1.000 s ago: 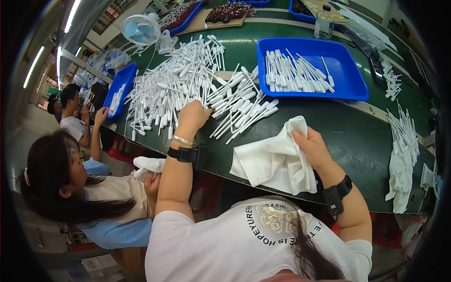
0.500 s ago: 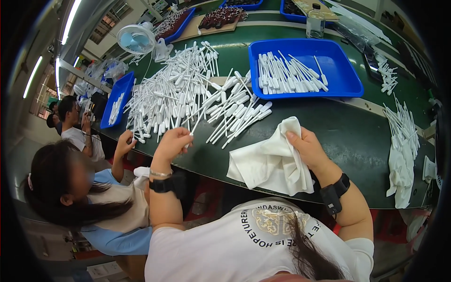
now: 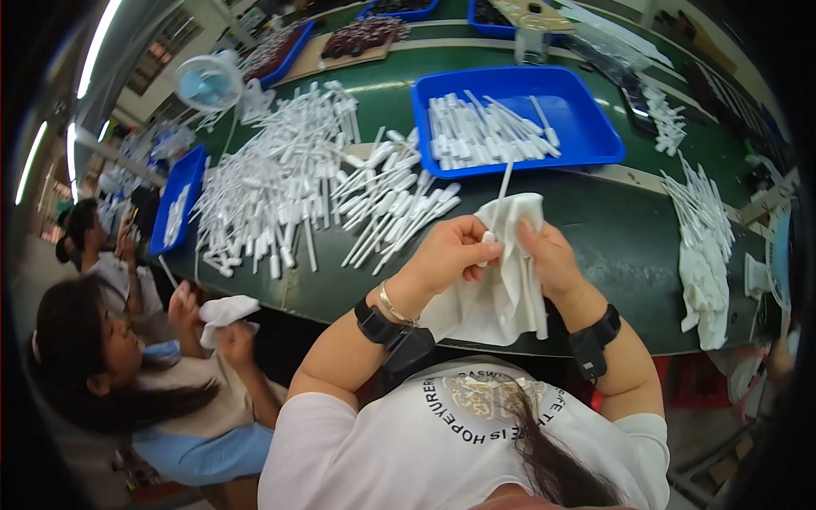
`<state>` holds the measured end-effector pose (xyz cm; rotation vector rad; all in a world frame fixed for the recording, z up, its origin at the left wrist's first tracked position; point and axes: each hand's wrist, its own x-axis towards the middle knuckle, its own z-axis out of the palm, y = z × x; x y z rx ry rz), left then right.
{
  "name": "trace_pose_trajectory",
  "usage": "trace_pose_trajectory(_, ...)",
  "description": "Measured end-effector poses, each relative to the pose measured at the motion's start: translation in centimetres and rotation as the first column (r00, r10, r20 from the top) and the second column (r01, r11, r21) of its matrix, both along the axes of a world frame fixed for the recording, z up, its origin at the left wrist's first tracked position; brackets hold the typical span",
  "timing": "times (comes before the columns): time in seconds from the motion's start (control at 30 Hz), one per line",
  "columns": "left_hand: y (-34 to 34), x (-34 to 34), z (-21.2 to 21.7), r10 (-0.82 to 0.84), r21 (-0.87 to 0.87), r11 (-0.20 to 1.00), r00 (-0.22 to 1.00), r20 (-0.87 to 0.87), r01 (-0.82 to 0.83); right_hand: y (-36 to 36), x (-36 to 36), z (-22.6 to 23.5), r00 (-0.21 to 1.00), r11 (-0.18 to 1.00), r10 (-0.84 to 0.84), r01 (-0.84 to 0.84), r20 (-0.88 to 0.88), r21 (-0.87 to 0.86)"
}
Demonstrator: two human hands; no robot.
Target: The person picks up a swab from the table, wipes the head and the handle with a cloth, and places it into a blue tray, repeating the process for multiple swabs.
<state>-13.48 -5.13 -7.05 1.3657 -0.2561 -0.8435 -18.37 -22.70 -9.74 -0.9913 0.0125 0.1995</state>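
Observation:
My left hand is closed in a pinch on the thick end of a white plastic stick, whose thin shaft points up and away from me. Right beside it, my right hand grips a white cloth between thumb and fingers. The stick lies against the upper fold of the cloth, and the cloth drapes below both hands over the near table edge. Farther away stands a blue tray with several similar sticks lined up in it. A large loose pile of such sticks spreads to the left.
Beside me on the left, a co-worker handles another cloth and stick. A small blue tray sits near that person. At the right lie a stick bundle and a crumpled white cloth. A clear bottle stands behind the large tray.
My left hand has moved right from the pile, bringing a stick to the cloth in my right hand. The cloth is now gathered around it. The co-worker's hand has drawn back from the pile.

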Motion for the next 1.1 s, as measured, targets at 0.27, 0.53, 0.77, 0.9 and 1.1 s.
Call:
trace_pose_trajectory(0.27,-0.9,1.5,-2.0,0.024,-0.002,1.0,0.999,-0.023,-0.024,-1.2,0.6,0.6,0.999,0.989,-0.029,0.023,-0.037,-0.144)
trace_pose_trajectory(0.53,-0.7,1.4,-2.1,0.031,-0.035,0.999,1.0,-0.006,-0.031,-0.1,-0.1,0.0,0.998,0.977,-0.004,0.015,0.056,-0.213)
trace_pose_trajectory(0.77,-2.2,-0.9,-2.7,0.2,-0.068,0.978,0.811,0.55,-0.195,1.7,-0.6,0.5,0.89,0.494,0.071,0.36,0.45,-0.791)
trace_pose_trajectory(0.9,-1.9,-1.0,-2.4,-0.065,0.192,0.958,0.493,0.868,-0.212,1.6,-0.7,0.2,0.897,0.564,-0.1,0.407,0.43,-0.719)
trace_pose_trajectory(1.1,-2.0,-1.6,-2.2,-0.07,0.178,0.978,0.638,0.767,-0.106,-1.6,1.0,1.4,0.896,0.891,-0.441,0.444,0.056,-0.096)
